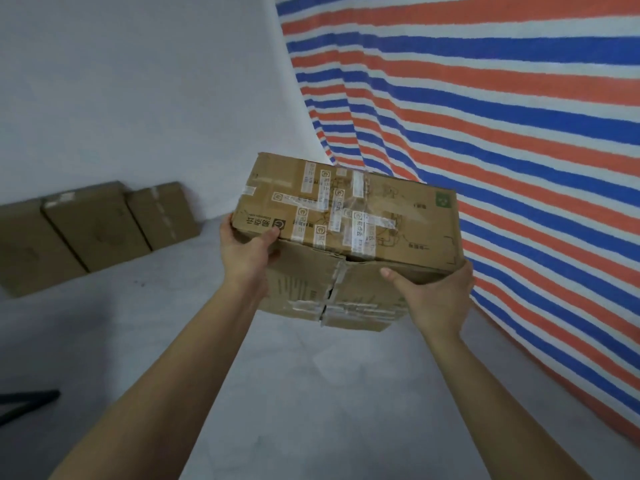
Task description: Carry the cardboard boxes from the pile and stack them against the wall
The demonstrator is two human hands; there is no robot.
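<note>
A brown cardboard box (346, 223), patched with several strips of clear and white tape, hangs in mid-air in front of me. My left hand (247, 252) grips its near left corner, thumb on the top face. My right hand (434, 294) holds the near right corner, thumb on the front face and fingers wrapped under the box. The front flaps are dented and split at the middle seam. Three more cardboard boxes (95, 225) stand side by side on the floor against the white wall (138, 81) at the left.
A red, white and blue striped tarp (502, 133) hangs along the right side and reaches down to the grey floor (311, 393). A dark leg of some object (27, 400) pokes in at the lower left edge.
</note>
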